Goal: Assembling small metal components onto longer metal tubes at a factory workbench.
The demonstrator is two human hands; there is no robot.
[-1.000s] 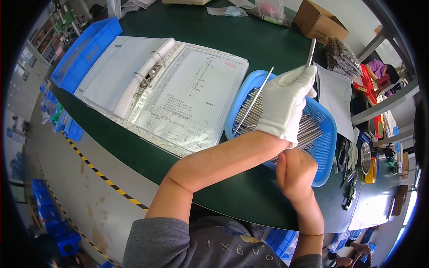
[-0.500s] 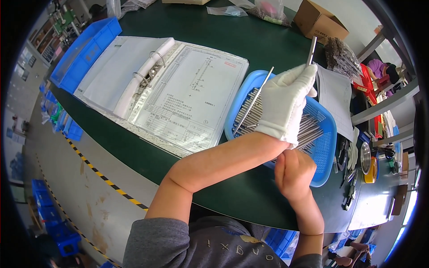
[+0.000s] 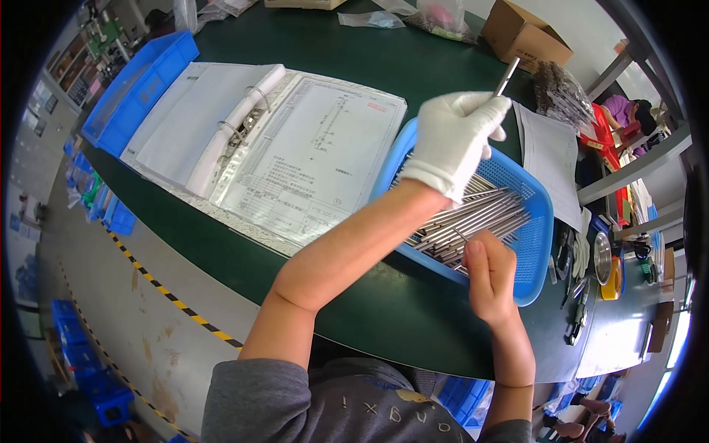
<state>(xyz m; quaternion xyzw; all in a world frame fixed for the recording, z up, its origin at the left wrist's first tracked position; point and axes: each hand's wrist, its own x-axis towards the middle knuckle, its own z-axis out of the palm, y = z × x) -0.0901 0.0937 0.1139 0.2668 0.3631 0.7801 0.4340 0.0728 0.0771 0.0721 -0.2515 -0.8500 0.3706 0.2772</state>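
My left hand, in a white glove, is raised over the far part of a blue plastic basket. It is closed on a thin metal rod, whose bright end sticks out past the fingertips. Many similar metal rods lie in the basket, partly hidden beneath my left hand and forearm. Bare and curled closed, my right hand is at the basket's near side. A thin sliver shows by its fingertips; I cannot tell whether it is held or lies among the rods behind.
Left of the basket, an open ring binder lies on the green table. A blue bin stands beyond it. Paper sheets, a cardboard box and bagged parts are behind the basket; hand tools lie to its right.
My left hand has moved up and slightly left with the rod, which now tilts more to the right. My right hand has come away from the left wrist, slightly down and right.
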